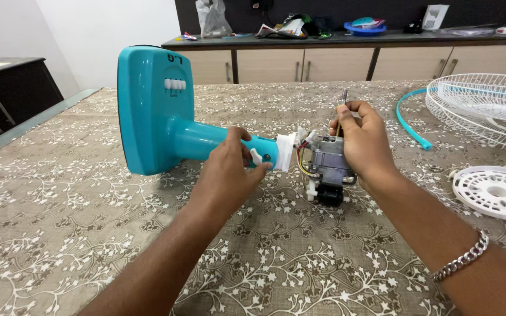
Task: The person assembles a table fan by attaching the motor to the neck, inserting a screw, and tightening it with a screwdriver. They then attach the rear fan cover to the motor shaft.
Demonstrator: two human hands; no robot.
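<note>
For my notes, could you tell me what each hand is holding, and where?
The left hand grips the teal fan stand by its neck; the right hand holds the bare motor at its top.

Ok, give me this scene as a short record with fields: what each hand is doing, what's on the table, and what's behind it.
left hand: grips the neck of the teal fan stand, which lies on its side
right hand: holds the bare fan motor, fingers at its shaft
wrist: silver bracelet on the right
table: floral tablecloth
right side: white wire fan guard, teal rim strip, white round vented cover
background: cluttered sideboard
</note>
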